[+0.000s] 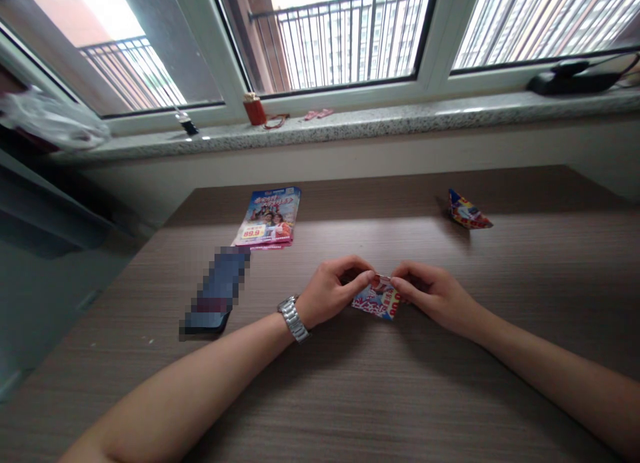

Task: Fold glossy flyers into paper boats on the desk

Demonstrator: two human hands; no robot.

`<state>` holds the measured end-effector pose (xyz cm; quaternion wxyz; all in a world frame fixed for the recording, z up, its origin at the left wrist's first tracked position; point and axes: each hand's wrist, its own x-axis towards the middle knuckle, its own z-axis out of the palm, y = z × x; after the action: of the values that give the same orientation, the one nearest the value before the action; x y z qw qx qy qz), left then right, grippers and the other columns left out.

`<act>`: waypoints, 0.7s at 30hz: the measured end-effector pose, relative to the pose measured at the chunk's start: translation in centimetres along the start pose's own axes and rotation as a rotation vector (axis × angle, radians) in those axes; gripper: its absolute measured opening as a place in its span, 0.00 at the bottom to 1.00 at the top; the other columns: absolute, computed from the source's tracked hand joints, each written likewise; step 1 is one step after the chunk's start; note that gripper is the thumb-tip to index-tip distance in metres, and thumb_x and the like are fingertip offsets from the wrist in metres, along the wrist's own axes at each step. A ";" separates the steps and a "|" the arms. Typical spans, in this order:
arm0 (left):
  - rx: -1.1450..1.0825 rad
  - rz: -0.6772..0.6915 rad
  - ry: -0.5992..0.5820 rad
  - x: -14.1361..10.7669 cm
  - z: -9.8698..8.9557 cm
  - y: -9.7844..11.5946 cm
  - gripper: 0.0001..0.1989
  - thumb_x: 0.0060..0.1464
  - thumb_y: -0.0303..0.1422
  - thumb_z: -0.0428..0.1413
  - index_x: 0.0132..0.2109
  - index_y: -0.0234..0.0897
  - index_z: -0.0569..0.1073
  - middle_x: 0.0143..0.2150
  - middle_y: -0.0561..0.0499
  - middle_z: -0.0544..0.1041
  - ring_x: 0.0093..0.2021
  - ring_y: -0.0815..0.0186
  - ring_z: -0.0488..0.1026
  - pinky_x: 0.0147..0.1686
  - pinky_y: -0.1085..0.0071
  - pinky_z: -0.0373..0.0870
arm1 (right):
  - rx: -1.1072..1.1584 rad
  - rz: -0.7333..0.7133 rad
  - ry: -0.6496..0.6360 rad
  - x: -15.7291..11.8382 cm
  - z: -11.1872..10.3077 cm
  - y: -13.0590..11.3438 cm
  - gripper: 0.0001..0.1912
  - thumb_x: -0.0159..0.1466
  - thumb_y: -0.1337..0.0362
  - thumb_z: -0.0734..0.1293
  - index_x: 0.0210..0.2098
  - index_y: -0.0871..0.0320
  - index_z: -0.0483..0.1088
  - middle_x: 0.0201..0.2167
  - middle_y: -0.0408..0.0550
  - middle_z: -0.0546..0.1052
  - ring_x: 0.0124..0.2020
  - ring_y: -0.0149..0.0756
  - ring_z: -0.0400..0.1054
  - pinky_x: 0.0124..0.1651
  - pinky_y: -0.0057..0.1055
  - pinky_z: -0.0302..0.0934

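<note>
Left end of the stone windowsill (390, 120): crumpled clear plastic bag (55, 120). Further along it, a small dark object (188, 124), then a red container (255, 110) with a cord beside it.

Below, a wood-grain table (350, 400). Near its left edge, a dark phone (215, 293), lying flat, image pixelated. Next, by the far edge toward the far left corner, a stack of printed flyers (270, 216), top one marked 89.9.

Left hand (333, 290), metal watch (293, 318) at the wrist: thumb and forefinger together, clamped on the upper left of a folded printed paper (376, 303). Paper sits about midway between the table's left and right edges, well in from the far edge. Right hand (430, 293): thumb and forefinger pinched on its upper right corner; remaining fingers curled, partly hidden.

Further right, near the far edge toward the far right corner, a pointed folded-paper piece (469, 212), standing apart. Right end of sill: black device (575, 80) with cable.
</note>
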<state>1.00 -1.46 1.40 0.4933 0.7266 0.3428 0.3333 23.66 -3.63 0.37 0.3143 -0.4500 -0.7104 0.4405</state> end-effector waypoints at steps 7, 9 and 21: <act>-0.018 -0.021 0.001 0.1 -0.1 -0.2 0.13 0.63 0.39 0.57 0.42 0.32 0.77 0.39 0.45 0.81 0.38 0.66 0.78 0.40 0.72 0.74 | -0.002 0.006 -0.014 0.0 -0.1 0.2 0.15 0.69 0.52 0.63 0.36 0.57 0.72 0.28 0.44 0.75 0.30 0.34 0.67 0.33 0.29 0.59; -0.032 -0.025 0.003 0.1 -0.1 -0.2 0.13 0.62 0.39 0.57 0.42 0.32 0.77 0.39 0.45 0.82 0.38 0.66 0.78 0.40 0.72 0.74 | -0.012 0.006 -0.010 0.0 -0.1 0.3 0.15 0.69 0.52 0.63 0.36 0.56 0.73 0.28 0.44 0.75 0.31 0.34 0.67 0.33 0.30 0.60; -0.033 -0.026 0.012 0.1 0.0 -0.2 0.13 0.62 0.40 0.57 0.42 0.32 0.77 0.38 0.45 0.82 0.38 0.65 0.78 0.39 0.72 0.74 | -0.020 0.006 -0.008 0.0 -0.1 0.2 0.14 0.69 0.53 0.63 0.36 0.57 0.73 0.29 0.44 0.75 0.31 0.34 0.67 0.34 0.30 0.60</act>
<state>1.00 -1.32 1.23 0.5074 0.7120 0.3496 0.3366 23.86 -3.57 0.20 0.3055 -0.4534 -0.7148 0.4361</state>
